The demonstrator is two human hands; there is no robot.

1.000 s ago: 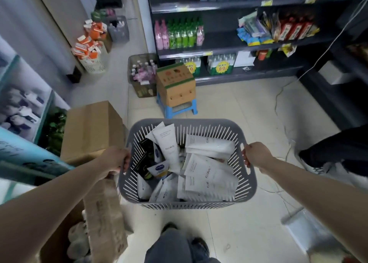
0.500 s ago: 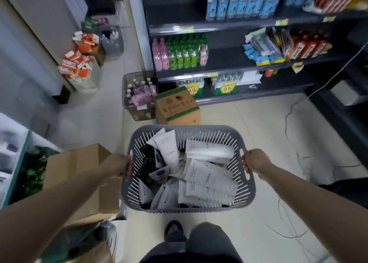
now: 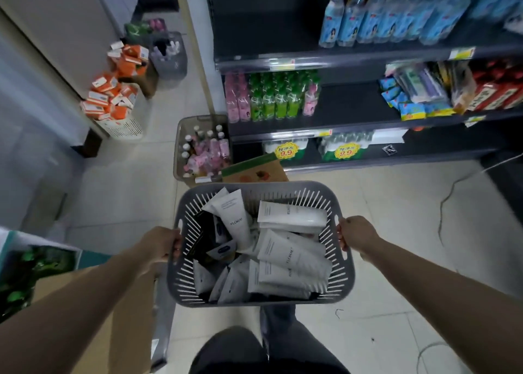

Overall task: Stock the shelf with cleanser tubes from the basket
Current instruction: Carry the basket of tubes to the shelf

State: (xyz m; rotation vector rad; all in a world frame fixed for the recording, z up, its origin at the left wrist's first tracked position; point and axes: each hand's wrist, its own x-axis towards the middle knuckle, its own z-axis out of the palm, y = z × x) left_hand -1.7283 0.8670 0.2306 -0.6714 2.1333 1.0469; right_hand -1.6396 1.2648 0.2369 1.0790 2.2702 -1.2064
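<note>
- Gripping a grey slatted plastic basket (image 3: 283, 187) by both side handles, left hand (image 3: 162, 243) clamped on the left one, right hand (image 3: 357, 233) on the right.
- Carrying white squeeze cleanser tubes (image 3: 291, 256) heaped inside that basket.
- Facing a dark metal shelf (image 3: 351, 105) beyond the basket's far rim.

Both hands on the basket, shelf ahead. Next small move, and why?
Probably set the basket down on the floor by the shelf: left hand and right hand both hold its handles, so neither is free to lift cleanser tubes.
</note>
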